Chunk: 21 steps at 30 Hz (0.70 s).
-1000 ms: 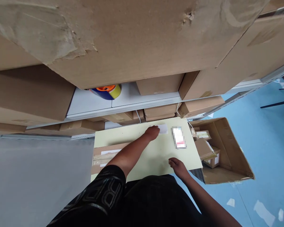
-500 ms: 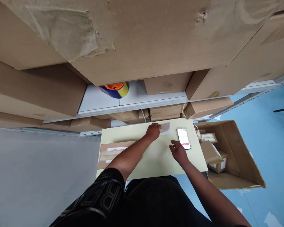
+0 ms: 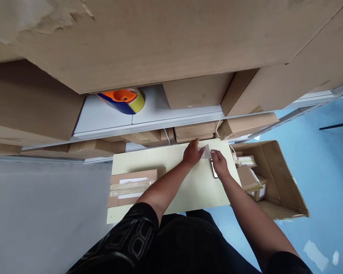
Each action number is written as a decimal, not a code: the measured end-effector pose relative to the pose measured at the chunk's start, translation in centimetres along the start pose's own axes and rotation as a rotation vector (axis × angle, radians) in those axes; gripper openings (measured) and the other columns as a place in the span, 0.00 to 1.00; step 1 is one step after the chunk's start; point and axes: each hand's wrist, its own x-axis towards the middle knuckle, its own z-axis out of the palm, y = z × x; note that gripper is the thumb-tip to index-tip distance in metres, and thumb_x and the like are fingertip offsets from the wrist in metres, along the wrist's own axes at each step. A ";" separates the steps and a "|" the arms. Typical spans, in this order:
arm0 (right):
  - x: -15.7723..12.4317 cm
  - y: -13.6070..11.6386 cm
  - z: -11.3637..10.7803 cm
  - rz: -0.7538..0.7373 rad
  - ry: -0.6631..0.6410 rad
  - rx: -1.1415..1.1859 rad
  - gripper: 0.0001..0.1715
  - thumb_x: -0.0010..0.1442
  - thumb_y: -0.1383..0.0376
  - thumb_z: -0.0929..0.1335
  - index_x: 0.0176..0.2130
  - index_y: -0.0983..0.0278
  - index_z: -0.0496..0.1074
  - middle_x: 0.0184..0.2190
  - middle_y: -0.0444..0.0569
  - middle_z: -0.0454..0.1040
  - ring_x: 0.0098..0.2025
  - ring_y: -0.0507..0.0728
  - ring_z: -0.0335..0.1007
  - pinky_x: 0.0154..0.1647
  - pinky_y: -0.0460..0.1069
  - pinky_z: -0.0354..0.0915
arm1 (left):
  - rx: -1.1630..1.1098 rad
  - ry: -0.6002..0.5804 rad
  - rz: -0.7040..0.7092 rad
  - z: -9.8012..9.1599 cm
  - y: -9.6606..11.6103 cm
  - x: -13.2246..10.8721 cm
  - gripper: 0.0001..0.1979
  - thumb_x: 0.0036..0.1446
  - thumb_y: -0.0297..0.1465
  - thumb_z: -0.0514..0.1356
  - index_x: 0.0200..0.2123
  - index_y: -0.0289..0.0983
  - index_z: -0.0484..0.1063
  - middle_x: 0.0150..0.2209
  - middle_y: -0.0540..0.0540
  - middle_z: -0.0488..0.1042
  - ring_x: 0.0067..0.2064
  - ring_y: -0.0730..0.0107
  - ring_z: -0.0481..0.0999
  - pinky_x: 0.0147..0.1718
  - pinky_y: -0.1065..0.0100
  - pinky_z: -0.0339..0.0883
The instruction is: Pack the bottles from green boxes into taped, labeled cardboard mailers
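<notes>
One head-worn camera looked forward and steeply down over the person's torso [image 3: 185,243]. The table [image 3: 188,192] sat below mid-view, farther off, while a large carton [image 3: 160,42] filled the top, much nearer the lens.

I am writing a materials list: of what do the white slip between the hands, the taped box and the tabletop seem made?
White slip: probably matte paper, looking thin. Taped box: cardboard, matte, plain brown faces under shiny tape. Tabletop: perhaps smooth laminate or painted board; even, pale, no visible grain.
</notes>
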 end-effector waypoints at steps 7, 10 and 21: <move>3.2 -1.4 -1.0 0.018 0.087 -0.223 0.17 0.62 0.52 0.65 0.36 0.60 0.78 0.32 0.49 0.80 0.35 0.59 0.73 0.38 0.50 0.65 | 0.219 -0.260 0.052 3.3 -0.8 -0.3 0.19 0.69 0.30 0.52 0.61 0.39 0.68 0.54 0.38 0.70 0.53 0.53 0.68 0.48 0.58 0.67; 4.1 -0.7 -1.2 0.014 0.109 -0.304 0.14 0.60 0.57 0.64 0.31 0.60 0.75 0.29 0.49 0.78 0.33 0.58 0.71 0.35 0.50 0.63 | 0.250 -0.245 0.067 4.0 -1.0 -0.2 0.21 0.68 0.30 0.53 0.63 0.40 0.66 0.55 0.38 0.69 0.53 0.52 0.66 0.46 0.56 0.66; -1.1 4.9 -5.1 0.442 0.261 0.189 0.12 0.55 0.55 0.67 0.27 0.59 0.64 0.18 0.41 0.65 0.20 0.54 0.65 0.21 0.49 0.67 | 0.263 -0.238 0.055 4.7 -1.3 -0.4 0.31 0.63 0.24 0.52 0.69 0.39 0.59 0.62 0.36 0.65 0.56 0.51 0.64 0.49 0.55 0.64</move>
